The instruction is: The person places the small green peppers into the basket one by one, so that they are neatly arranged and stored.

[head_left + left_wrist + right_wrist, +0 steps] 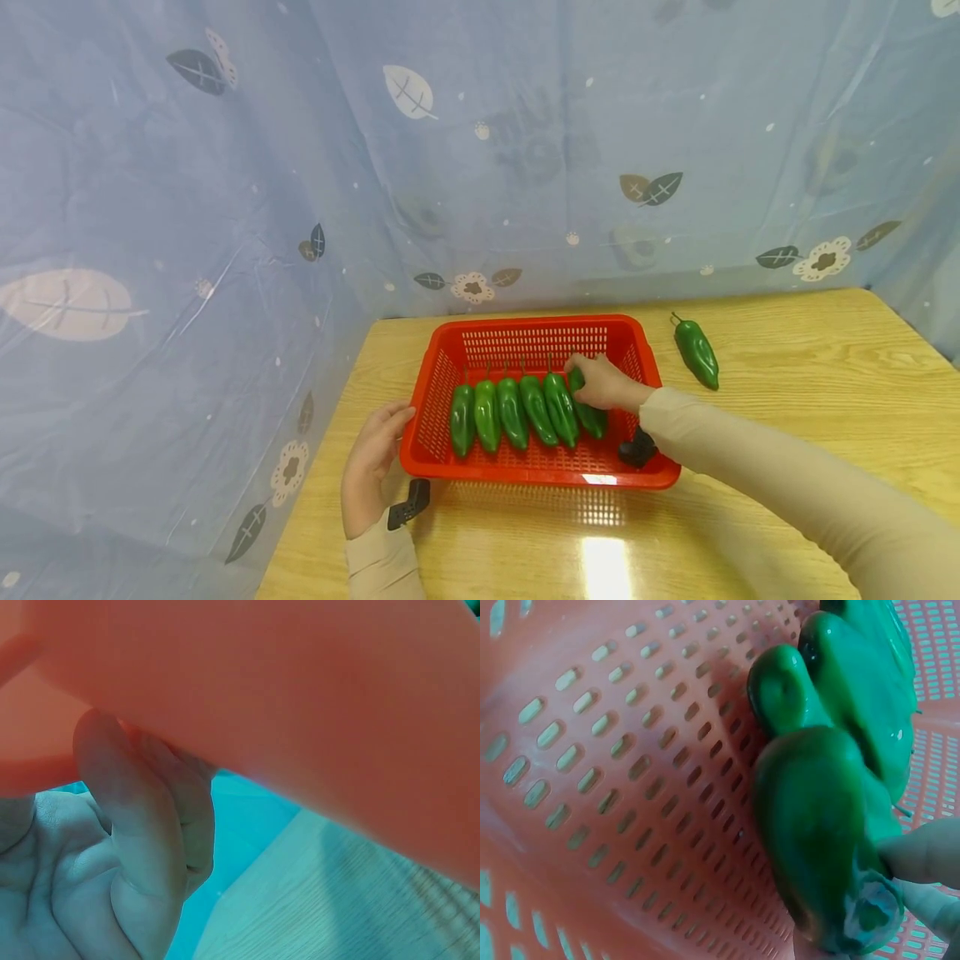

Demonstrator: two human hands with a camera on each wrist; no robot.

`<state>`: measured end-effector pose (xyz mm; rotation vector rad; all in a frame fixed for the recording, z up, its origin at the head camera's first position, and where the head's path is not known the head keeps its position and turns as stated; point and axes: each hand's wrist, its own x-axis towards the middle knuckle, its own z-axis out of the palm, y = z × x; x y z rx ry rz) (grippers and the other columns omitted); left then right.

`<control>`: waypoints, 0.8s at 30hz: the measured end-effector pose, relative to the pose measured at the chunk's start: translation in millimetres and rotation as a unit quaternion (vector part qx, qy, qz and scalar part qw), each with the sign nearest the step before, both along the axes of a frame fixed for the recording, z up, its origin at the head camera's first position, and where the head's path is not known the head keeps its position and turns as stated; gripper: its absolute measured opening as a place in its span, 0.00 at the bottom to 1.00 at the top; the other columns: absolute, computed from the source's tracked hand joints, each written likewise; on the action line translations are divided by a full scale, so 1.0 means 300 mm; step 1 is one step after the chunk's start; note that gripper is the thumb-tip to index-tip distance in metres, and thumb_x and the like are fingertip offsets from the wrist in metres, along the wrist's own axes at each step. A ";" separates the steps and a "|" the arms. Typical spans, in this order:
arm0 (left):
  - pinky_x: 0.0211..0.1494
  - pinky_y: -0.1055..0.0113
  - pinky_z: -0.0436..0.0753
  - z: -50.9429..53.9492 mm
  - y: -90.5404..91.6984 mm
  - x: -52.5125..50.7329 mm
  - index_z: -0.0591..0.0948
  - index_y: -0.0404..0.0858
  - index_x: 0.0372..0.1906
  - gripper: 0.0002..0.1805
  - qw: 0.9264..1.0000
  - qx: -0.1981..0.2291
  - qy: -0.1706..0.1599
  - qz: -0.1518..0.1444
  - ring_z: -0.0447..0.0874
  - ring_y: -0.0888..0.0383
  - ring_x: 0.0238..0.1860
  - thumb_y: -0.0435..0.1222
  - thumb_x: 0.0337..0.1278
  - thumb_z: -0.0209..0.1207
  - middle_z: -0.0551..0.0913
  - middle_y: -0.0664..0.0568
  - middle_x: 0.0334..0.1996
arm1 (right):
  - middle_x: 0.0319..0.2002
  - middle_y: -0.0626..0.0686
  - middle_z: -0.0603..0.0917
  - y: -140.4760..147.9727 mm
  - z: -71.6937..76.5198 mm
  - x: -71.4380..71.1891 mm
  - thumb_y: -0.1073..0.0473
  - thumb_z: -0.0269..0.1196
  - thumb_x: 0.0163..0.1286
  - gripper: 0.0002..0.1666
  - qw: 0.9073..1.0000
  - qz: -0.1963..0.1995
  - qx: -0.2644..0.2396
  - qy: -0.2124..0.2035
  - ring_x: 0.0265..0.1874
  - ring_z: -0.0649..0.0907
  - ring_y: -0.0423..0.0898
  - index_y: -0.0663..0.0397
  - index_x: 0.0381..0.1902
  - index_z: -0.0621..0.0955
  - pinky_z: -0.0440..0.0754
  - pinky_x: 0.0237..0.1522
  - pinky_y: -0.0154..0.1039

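A red plastic basket (540,477) stands on the table with several green peppers (512,412) lying side by side in it, stems toward the far wall. My right hand (603,383) reaches in from the right and grips the rightmost green pepper (592,419) near its stem end. In the right wrist view, thumb and fingers pinch that pepper (810,817) above the slotted floor. My left hand (377,450) holds the basket's left rim; in the left wrist view, its curled fingers (135,802) meet the underside of the red rim (262,712).
Another green pepper (697,354) lies on the wooden table (795,358), right of the basket. A patterned blue curtain (525,167) hangs behind and along the left side. Black wrist camera mounts (408,504) sit at both wrists, the right one over the basket's near right corner.
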<state>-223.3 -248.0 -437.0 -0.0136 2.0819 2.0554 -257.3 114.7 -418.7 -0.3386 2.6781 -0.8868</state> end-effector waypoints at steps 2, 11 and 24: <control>0.39 0.66 0.84 0.000 0.000 0.001 0.69 0.20 0.55 0.18 1.000 -0.001 -0.001 0.003 0.84 0.59 0.35 0.31 0.67 0.46 0.83 0.50 0.34 | 0.59 0.75 0.69 0.000 -0.001 -0.001 0.68 0.60 0.61 0.28 1.000 0.002 0.006 -0.003 0.49 0.75 0.62 0.61 0.59 0.69 0.70 0.26 0.36; 0.39 0.66 0.83 -0.004 -0.002 -0.001 0.69 0.20 0.55 0.18 1.000 -0.001 0.001 0.000 0.84 0.59 0.35 0.30 0.67 0.46 0.83 0.50 0.34 | 0.58 0.75 0.66 0.000 -0.016 -0.001 0.69 0.61 0.61 0.27 1.000 -0.003 -0.004 -0.027 0.26 0.72 0.47 0.61 0.59 0.69 0.69 0.23 0.34; 0.39 0.66 0.83 -0.006 -0.003 -0.004 0.70 0.19 0.53 0.17 1.000 -0.001 0.006 0.000 0.83 0.59 0.34 0.30 0.67 0.46 0.82 0.51 0.32 | 0.56 0.69 0.73 -0.005 -0.013 0.006 0.73 0.62 0.54 0.29 0.998 -0.012 -0.028 -0.050 0.57 0.67 0.63 0.62 0.56 0.71 0.72 0.33 0.38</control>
